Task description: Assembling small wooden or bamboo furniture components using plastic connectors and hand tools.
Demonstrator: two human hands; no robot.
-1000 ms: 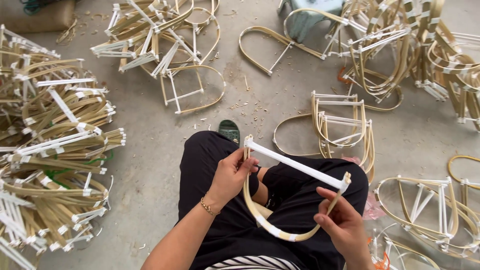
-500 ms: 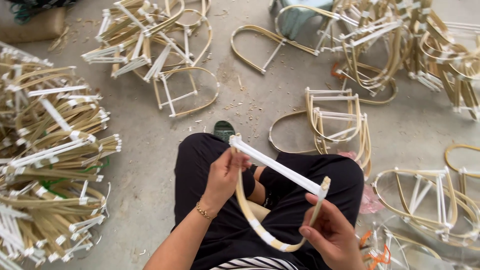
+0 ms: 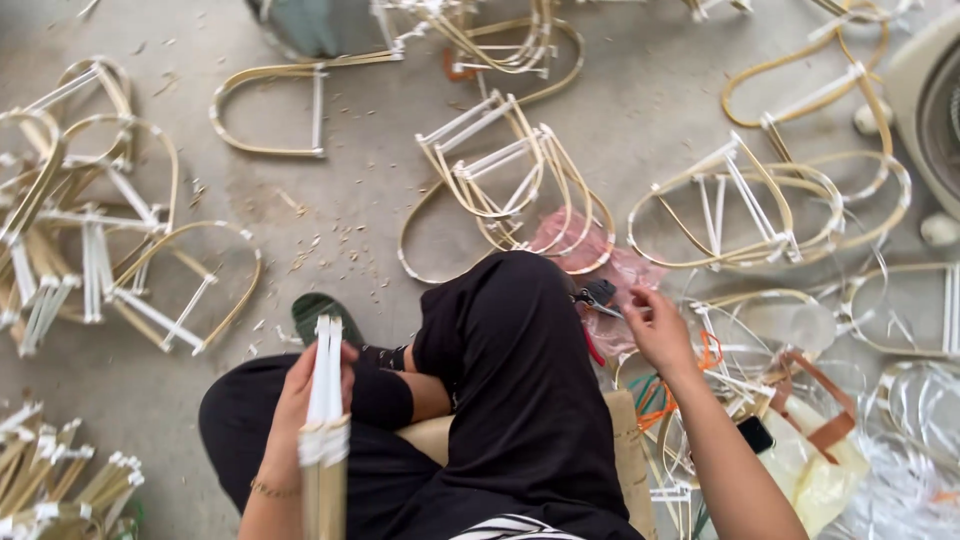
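I sit on the floor in black trousers. My left hand (image 3: 300, 400) grips a bent bamboo frame (image 3: 325, 430) with a white-wrapped crossbar, held upright and seen edge-on over my left knee. My right hand (image 3: 655, 330) has let go of the frame and reaches right beside my knee, fingers touching a small pair of dark pliers (image 3: 597, 297) lying on a pink plastic bag (image 3: 590, 250). I cannot tell whether the fingers have closed on the pliers.
Several finished D-shaped bamboo frames (image 3: 505, 170) lie scattered on the concrete floor ahead and to the right. Stacks of frames (image 3: 60, 230) sit at the left. Clear plastic bags, orange bands (image 3: 660, 395) and a dark phone (image 3: 755, 433) lie at the right. A fan (image 3: 930, 110) stands far right.
The view swung right. My right hand released the frame and moved right to the pliers. My left hand turned the frame upright and holds it alone.
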